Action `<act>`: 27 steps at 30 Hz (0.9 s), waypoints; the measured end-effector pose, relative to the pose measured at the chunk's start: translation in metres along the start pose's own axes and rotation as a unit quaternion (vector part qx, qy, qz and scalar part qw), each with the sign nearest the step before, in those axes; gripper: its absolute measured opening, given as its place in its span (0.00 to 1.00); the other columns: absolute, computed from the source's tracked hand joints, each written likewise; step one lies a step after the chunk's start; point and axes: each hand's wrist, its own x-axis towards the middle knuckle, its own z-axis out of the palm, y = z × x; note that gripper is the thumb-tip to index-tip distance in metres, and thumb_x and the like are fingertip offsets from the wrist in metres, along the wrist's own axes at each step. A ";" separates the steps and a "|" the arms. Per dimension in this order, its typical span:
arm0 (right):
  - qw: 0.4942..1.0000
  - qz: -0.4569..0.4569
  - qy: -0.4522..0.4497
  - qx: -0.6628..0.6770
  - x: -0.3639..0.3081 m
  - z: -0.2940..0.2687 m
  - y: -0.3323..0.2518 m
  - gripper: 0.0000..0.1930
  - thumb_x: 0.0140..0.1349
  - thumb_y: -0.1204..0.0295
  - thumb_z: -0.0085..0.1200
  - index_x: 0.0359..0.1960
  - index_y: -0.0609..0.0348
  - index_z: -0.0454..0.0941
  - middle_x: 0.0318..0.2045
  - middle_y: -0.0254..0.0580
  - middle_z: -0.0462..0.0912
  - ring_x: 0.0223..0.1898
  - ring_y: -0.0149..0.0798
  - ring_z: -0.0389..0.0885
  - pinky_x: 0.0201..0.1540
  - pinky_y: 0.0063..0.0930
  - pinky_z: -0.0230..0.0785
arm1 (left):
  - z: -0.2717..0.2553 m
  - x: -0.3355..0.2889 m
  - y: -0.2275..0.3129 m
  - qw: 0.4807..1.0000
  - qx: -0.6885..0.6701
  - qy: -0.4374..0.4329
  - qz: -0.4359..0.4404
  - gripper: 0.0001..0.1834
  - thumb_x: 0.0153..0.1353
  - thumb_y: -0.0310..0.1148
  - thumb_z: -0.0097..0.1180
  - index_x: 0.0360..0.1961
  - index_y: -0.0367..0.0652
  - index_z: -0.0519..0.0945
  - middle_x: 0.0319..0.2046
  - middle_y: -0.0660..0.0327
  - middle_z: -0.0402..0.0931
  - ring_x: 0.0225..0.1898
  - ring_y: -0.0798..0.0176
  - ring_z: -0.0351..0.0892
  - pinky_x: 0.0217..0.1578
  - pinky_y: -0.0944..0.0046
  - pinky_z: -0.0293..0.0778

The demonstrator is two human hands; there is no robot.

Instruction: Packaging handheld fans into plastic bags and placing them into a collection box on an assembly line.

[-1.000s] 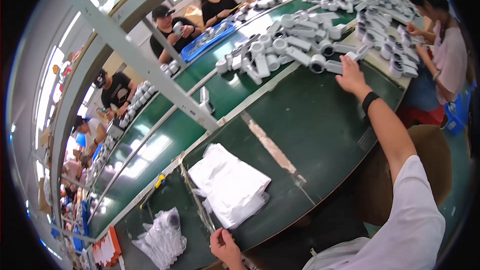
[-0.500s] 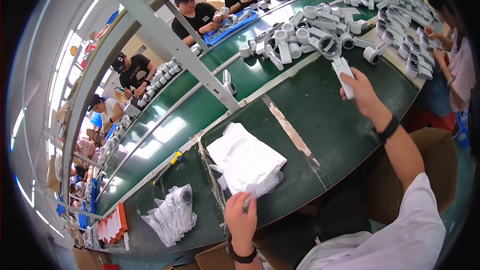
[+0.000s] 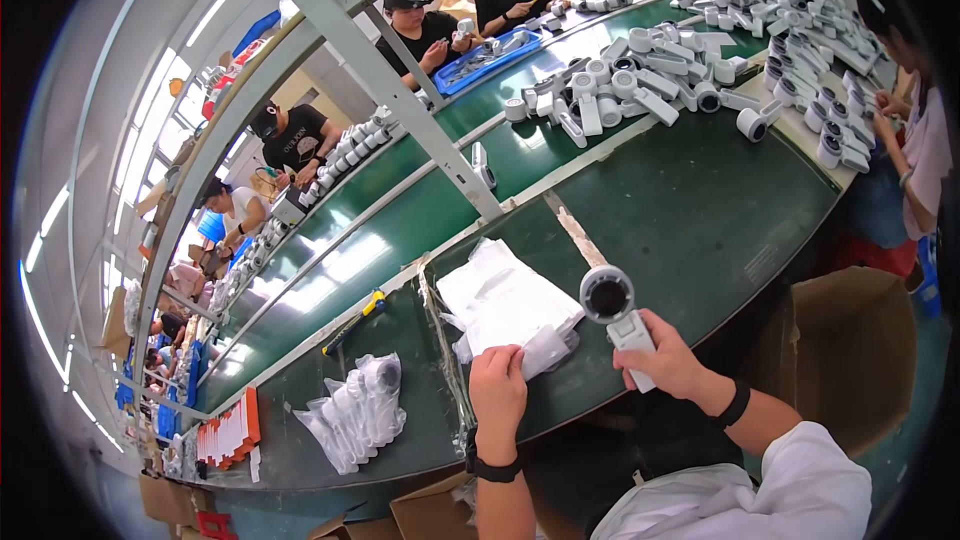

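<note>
My right hand (image 3: 665,358) is closed round the white grip of a handheld device (image 3: 608,295) with a round, dark-centred head pointing up and away. Beside it, my left hand (image 3: 498,390) has its fingers pressed together at the near edge of a stack of white plastic bags (image 3: 508,290). The bags lie flat on the dark green bench (image 3: 690,210), their clear edges crumpled. Left of them sits a bundle of similar devices wrapped in clear plastic (image 3: 357,412).
A yellow-and-black cutter (image 3: 355,320) lies near the bench's back edge, with orange-and-white boxes (image 3: 228,430) at far left. Piled white devices (image 3: 640,80) stand at back right by a green conveyor (image 3: 340,250). A cardboard box (image 3: 850,360) is at right; several people work around.
My right hand has brought the device from the pile toward me, next to the bags. My left hand's fingers have closed at the bags' near edge.
</note>
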 end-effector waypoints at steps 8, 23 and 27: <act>0.997 0.029 -0.028 -0.070 -0.003 0.013 0.013 0.19 0.58 0.76 0.59 0.49 0.61 0.67 0.30 0.38 0.79 0.23 0.31 0.79 0.25 0.27 0.72 | 0.000 -0.001 0.000 0.999 0.024 -0.021 0.009 0.08 0.58 0.31 0.62 0.36 0.38 0.83 0.35 0.54 0.80 0.39 0.49 0.77 0.41 0.57 0.72; 0.997 0.050 -0.022 -0.061 -0.006 0.015 0.019 0.20 0.59 0.74 0.59 0.50 0.62 0.66 0.30 0.38 0.78 0.23 0.31 0.79 0.26 0.27 0.72 | 0.002 0.006 -0.002 0.998 0.045 -0.026 0.032 0.06 0.61 0.28 0.57 0.34 0.37 0.82 0.32 0.52 0.80 0.37 0.47 0.76 0.39 0.53 0.70; 0.996 0.048 -0.016 -0.076 -0.002 0.022 0.022 0.20 0.59 0.74 0.60 0.50 0.61 0.66 0.30 0.38 0.78 0.23 0.30 0.79 0.26 0.26 0.72 | 0.003 0.007 -0.002 0.999 0.041 -0.017 0.030 0.06 0.61 0.27 0.56 0.35 0.36 0.82 0.33 0.51 0.80 0.37 0.46 0.76 0.39 0.54 0.71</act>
